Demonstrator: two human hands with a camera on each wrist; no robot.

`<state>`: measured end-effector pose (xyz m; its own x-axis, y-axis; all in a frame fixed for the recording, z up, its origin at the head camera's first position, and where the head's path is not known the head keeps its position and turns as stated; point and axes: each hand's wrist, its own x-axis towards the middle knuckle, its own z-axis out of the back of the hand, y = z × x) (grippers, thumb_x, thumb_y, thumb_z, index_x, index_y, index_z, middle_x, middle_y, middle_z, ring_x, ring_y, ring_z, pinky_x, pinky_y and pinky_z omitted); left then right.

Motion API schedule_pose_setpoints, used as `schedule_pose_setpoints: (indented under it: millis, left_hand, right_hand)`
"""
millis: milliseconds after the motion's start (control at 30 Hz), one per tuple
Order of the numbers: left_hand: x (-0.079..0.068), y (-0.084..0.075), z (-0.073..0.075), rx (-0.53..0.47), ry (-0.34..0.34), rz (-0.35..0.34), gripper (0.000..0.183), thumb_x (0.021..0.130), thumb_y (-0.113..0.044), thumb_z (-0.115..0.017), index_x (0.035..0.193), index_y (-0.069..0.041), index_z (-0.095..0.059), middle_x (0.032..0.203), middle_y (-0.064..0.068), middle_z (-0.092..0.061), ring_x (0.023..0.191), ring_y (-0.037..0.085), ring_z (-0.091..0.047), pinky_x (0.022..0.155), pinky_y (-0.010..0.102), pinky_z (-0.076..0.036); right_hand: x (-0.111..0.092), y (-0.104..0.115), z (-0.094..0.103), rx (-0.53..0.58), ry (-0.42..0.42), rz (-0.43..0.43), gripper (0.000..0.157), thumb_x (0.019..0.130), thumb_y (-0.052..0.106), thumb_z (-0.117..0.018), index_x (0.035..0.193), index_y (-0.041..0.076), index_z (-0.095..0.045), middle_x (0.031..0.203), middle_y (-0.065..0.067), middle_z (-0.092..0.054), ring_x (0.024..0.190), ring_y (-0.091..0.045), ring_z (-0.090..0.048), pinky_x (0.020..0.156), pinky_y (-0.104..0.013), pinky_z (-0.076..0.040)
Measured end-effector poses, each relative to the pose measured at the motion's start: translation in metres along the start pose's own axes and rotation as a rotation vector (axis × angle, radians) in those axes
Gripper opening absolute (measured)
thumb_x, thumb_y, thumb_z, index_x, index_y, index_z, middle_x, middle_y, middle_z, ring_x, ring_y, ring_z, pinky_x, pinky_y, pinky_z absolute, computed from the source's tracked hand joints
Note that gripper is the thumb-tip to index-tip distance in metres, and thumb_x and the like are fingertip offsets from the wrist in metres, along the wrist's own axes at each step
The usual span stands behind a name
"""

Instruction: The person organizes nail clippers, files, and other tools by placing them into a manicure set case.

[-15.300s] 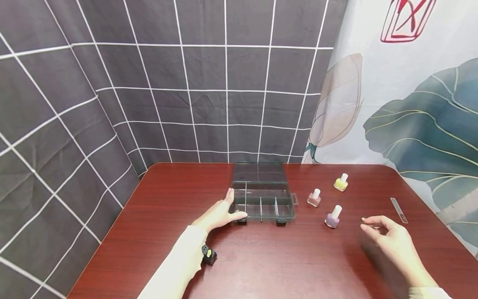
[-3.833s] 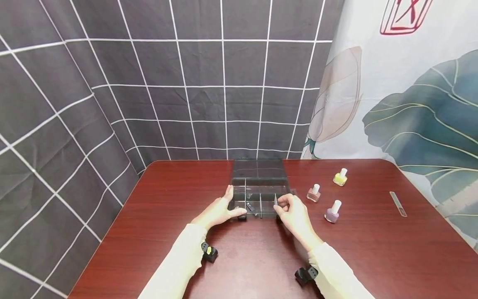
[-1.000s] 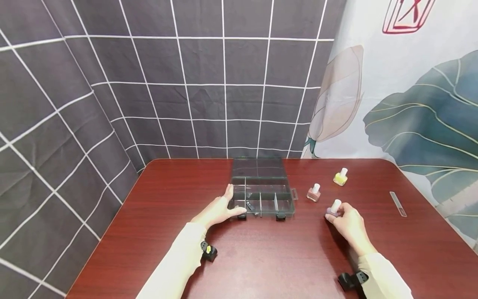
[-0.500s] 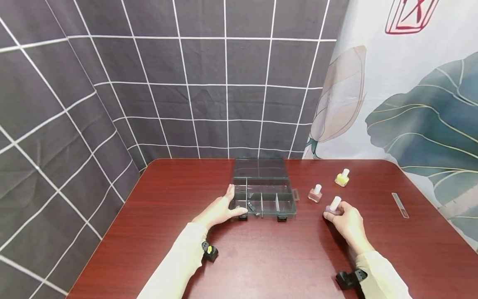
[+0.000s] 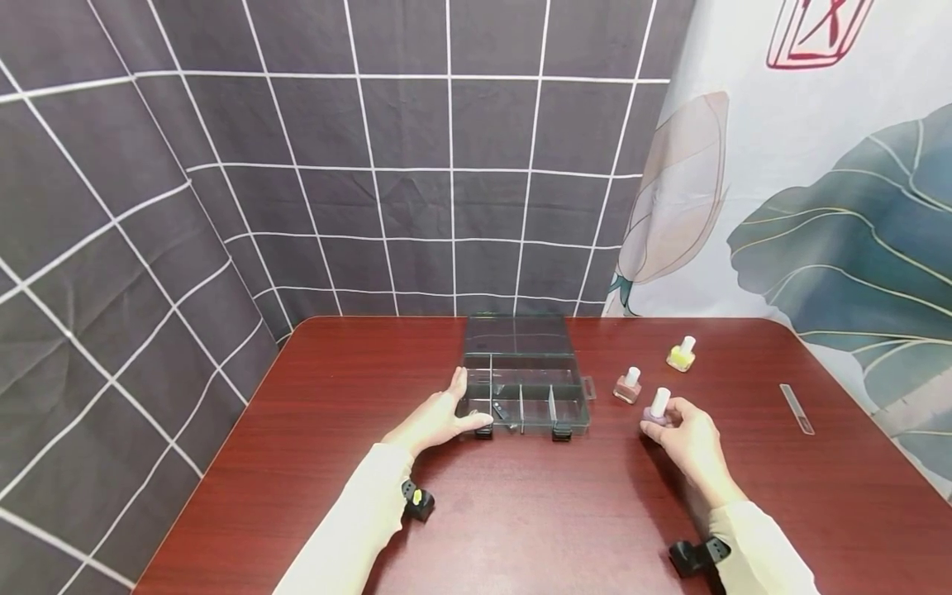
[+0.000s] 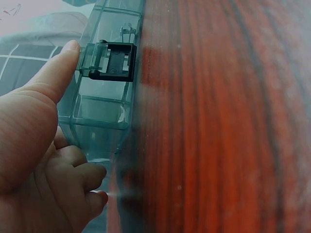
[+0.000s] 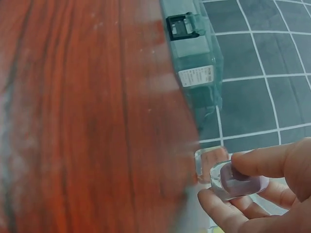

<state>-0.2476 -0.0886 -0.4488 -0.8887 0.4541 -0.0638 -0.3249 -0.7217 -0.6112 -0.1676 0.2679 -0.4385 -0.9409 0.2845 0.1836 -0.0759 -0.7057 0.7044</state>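
Note:
My left hand (image 5: 437, 420) holds the left end of a clear plastic compartment box (image 5: 580, 427), its thumb at a black front latch (image 6: 116, 61) and its other fingers bent along the end wall. The lid (image 5: 516, 335) is tipped back. A small metal item (image 5: 500, 411) lies in one front compartment. To the right, my right hand (image 5: 693, 438) pinches a purple nail polish bottle (image 5: 658, 411) by its glass body between thumb and fingers, white cap up. In the right wrist view the purple bottle (image 7: 235, 182) overlaps a pink nail polish bottle (image 7: 210, 162).
The pink bottle (image 5: 628, 386) stands between the box and my right hand. A yellow nail polish bottle (image 5: 681, 354) is farther back. A thin flat strip like a nail file (image 5: 797, 408) lies at the right of the red-brown table (image 5: 357, 355). Curtains hang behind.
The small metal item has appeared in the box since the earliest frame. My right hand went from the box to the purple bottle, gripped it, and has shifted it slightly left. My left hand stays put.

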Motion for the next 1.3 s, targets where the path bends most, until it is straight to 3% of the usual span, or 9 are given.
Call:
schedule_pose_setpoints:
  millis: [233, 467, 900, 1100, 1300]
  left_hand:
    - [0.001, 0.002, 0.000, 0.002, -0.008, 0.000, 0.101, 0.082, -0.056, -0.062, 0.148, -0.001, -0.010, 0.153, 0.015, -0.008, 0.129, 0.029, -0.037, 0.104, 0.040, -0.031]
    - [0.001, 0.003, -0.001, 0.007, -0.001, 0.003, 0.104, 0.080, -0.060, -0.060, 0.149, -0.002, -0.009, 0.154, 0.013, -0.007, 0.129, 0.027, -0.037, 0.104, 0.039, -0.032]
    - [0.002, 0.003, -0.002, 0.008, 0.001, 0.006, 0.101, 0.082, -0.057, -0.061, 0.149, -0.002, -0.009, 0.154, 0.014, -0.006, 0.129, 0.028, -0.037, 0.104, 0.039, -0.031]
    - [0.001, 0.003, -0.001, 0.008, -0.007, 0.007, 0.102, 0.081, -0.059, -0.060, 0.149, -0.002, -0.010, 0.154, 0.013, -0.008, 0.128, 0.029, -0.039, 0.103, 0.039, -0.032]
    - [0.001, 0.003, -0.002, 0.014, -0.008, 0.002, 0.102, 0.081, -0.060, -0.060, 0.149, -0.002, -0.010, 0.154, 0.014, -0.008, 0.127, 0.029, -0.039, 0.103, 0.038, -0.033]
  right_hand:
    - [0.003, 0.006, -0.002, 0.004, -0.038, 0.090, 0.023, 0.072, 0.005, -0.076, 0.088, -0.001, -0.062, 0.077, -0.010, -0.062, 0.066, -0.015, -0.053, 0.061, -0.028, -0.041]
    - [0.002, 0.015, -0.005, 0.034, -0.012, 0.141, 0.023, 0.072, 0.005, -0.075, 0.091, -0.002, -0.063, 0.078, -0.010, -0.063, 0.066, -0.014, -0.056, 0.060, -0.023, -0.042]
    - [0.012, 0.034, -0.010, 0.050, 0.011, 0.211, 0.025, 0.073, 0.002, -0.075, 0.095, -0.002, -0.064, 0.082, -0.012, -0.064, 0.070, -0.020, -0.056, 0.061, -0.025, -0.044]
    - [0.019, 0.042, -0.015, 0.045, 0.039, 0.254, 0.025, 0.074, 0.002, -0.074, 0.096, -0.002, -0.064, 0.085, -0.014, -0.063, 0.075, -0.025, -0.059, 0.065, -0.032, -0.047]
    - [0.025, 0.052, -0.023, 0.059, 0.059, 0.267, 0.025, 0.074, 0.001, -0.074, 0.096, -0.003, -0.065, 0.086, -0.015, -0.064, 0.075, -0.024, -0.059, 0.065, -0.030, -0.048]
